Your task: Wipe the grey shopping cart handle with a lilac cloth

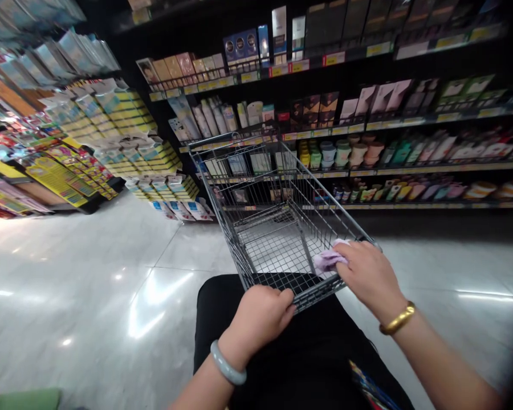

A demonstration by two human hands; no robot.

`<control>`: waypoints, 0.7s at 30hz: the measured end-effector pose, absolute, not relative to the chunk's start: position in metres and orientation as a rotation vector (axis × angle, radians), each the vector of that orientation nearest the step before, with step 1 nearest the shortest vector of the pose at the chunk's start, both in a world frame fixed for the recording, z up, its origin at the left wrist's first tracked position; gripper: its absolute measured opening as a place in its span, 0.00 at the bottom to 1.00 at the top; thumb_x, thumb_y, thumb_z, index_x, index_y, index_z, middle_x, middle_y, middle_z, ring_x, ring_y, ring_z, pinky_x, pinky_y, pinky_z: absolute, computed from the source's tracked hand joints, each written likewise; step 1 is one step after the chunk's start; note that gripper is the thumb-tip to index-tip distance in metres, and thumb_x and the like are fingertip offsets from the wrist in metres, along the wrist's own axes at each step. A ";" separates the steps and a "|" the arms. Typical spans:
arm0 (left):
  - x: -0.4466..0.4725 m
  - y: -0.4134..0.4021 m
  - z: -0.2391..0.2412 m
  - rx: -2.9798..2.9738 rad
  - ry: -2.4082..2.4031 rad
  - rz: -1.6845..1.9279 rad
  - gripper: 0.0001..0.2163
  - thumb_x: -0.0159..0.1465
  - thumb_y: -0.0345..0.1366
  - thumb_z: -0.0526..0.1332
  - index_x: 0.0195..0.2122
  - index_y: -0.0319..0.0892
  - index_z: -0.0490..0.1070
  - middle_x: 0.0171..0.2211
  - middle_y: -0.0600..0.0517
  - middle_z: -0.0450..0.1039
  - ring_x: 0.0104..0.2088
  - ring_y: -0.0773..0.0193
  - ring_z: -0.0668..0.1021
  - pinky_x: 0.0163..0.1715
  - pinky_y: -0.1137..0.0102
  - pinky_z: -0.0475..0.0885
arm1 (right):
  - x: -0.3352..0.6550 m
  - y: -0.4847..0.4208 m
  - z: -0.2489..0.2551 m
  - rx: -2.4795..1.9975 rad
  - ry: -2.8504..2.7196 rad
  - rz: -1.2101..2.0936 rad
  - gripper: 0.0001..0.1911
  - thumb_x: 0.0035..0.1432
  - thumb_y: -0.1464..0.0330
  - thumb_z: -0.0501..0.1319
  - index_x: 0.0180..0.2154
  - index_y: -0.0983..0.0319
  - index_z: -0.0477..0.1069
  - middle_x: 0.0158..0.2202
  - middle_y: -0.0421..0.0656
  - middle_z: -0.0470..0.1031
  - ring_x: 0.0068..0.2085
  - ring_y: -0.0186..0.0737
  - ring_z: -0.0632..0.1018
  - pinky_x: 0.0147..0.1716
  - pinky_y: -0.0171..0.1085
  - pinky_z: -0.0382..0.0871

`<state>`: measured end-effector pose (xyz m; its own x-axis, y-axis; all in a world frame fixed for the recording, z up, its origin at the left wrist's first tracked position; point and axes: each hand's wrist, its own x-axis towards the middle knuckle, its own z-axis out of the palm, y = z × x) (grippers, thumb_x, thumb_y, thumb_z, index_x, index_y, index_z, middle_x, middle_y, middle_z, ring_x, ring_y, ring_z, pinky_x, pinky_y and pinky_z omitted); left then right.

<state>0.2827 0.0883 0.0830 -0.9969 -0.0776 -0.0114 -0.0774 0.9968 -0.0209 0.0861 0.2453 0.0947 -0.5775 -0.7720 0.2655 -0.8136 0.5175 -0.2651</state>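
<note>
A grey wire shopping cart point(277, 245) stands in front of me, tilted in my view, its mesh floor showing. My left hand point(265, 313) is closed around the near rim, with a pale bangle on that wrist. At the near right corner, my right hand point(367, 273) is closed on a crumpled lilac cloth point(331, 257) and rests against the rim. Part of the cloth sticks out over the inside of the basket; the rest is hidden under my fingers. A gold bangle circles my right wrist.
Shelves point(436, 168) with boxes, bottles and tubes run along behind the cart. Stacked yellow-and-white packs point(123, 119) stand at the left shelf end. Farther left is a display of colourful packets point(64, 171). The shiny tiled floor point(89, 290) reflects ceiling lights.
</note>
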 end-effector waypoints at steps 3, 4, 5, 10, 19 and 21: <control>0.280 0.082 0.082 -0.101 3.139 -0.036 0.07 0.68 0.43 0.57 0.36 0.47 0.68 0.26 0.54 0.76 0.26 0.61 0.77 0.24 0.68 0.60 | 0.120 0.232 0.091 1.597 -2.450 0.701 0.14 0.56 0.75 0.56 0.41 0.59 0.76 0.43 0.45 0.77 0.48 0.48 0.71 0.50 0.45 0.60; 0.280 0.080 0.082 -0.095 3.144 -0.036 0.07 0.67 0.43 0.57 0.38 0.47 0.68 0.27 0.54 0.76 0.26 0.61 0.77 0.24 0.68 0.60 | 0.128 0.229 0.090 1.682 -2.401 0.737 0.14 0.56 0.75 0.57 0.43 0.58 0.76 0.45 0.44 0.77 0.49 0.49 0.71 0.52 0.45 0.60; 0.279 0.079 0.082 -0.087 3.149 -0.033 0.07 0.67 0.44 0.58 0.38 0.47 0.68 0.27 0.54 0.76 0.26 0.61 0.77 0.24 0.68 0.59 | 0.131 0.228 0.090 1.737 -2.372 0.760 0.15 0.56 0.75 0.58 0.43 0.57 0.76 0.46 0.43 0.77 0.49 0.48 0.71 0.54 0.46 0.60; 0.282 0.080 0.082 -0.064 3.162 -0.044 0.09 0.70 0.44 0.55 0.34 0.46 0.65 0.25 0.55 0.74 0.25 0.62 0.77 0.23 0.67 0.57 | 0.098 0.245 0.084 1.536 -2.447 0.674 0.14 0.56 0.76 0.57 0.41 0.60 0.76 0.45 0.47 0.77 0.50 0.50 0.71 0.54 0.47 0.61; 0.302 0.088 0.081 -0.020 3.173 -0.094 0.10 0.70 0.42 0.53 0.32 0.46 0.64 0.23 0.56 0.72 0.24 0.62 0.75 0.24 0.66 0.59 | 0.096 0.265 0.087 1.609 -2.499 0.610 0.12 0.55 0.76 0.55 0.37 0.60 0.75 0.39 0.46 0.76 0.44 0.47 0.72 0.48 0.44 0.63; 0.305 0.086 0.080 0.007 3.176 -0.075 0.10 0.70 0.41 0.53 0.33 0.46 0.64 0.23 0.55 0.73 0.24 0.62 0.75 0.24 0.66 0.61 | 0.105 0.262 0.092 1.640 -2.524 0.643 0.11 0.55 0.77 0.55 0.36 0.60 0.74 0.38 0.45 0.76 0.42 0.46 0.71 0.46 0.44 0.62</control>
